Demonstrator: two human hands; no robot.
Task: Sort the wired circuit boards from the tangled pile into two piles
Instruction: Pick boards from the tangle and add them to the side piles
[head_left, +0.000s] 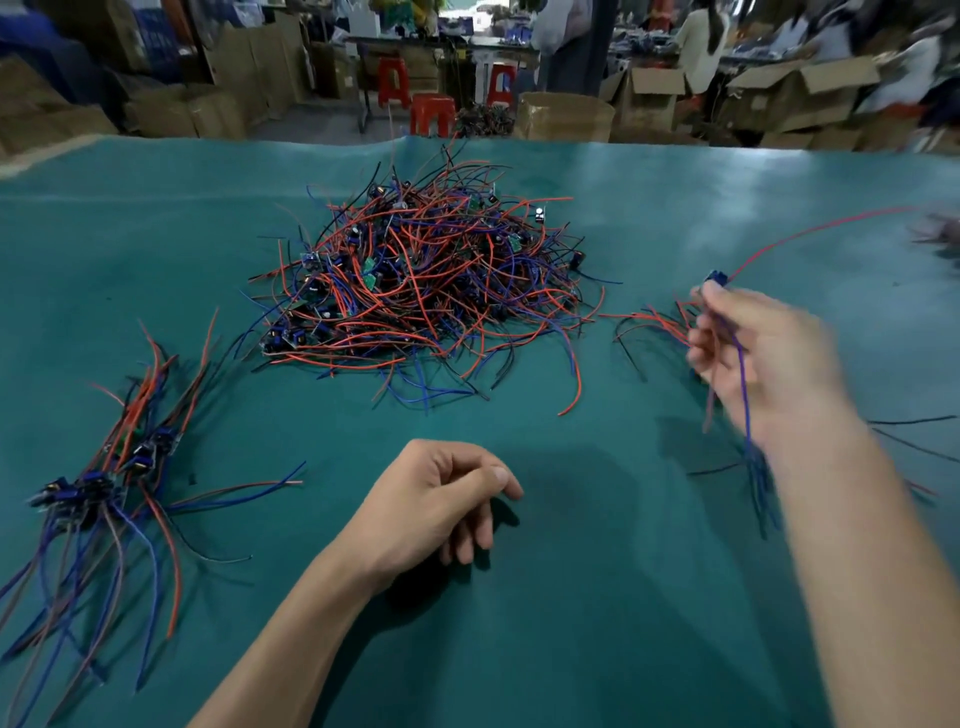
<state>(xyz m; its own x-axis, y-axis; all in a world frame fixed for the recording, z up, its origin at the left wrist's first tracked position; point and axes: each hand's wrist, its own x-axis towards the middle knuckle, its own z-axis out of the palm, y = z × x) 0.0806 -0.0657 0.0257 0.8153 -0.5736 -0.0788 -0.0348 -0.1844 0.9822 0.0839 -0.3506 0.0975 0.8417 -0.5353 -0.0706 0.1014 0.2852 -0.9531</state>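
On the green table (571, 597), right of the big tangled pile (421, 291), the right hand (763, 358) pinches one wired board (717, 278) and should lower it wires-aligned onto the right pile (654, 325), while the left hand (441, 504) rests loosely curled, empty.

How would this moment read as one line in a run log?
right hand: holds wired circuit board | left hand: idle, loosely curled | tangled pile: centre | sorted pile: left
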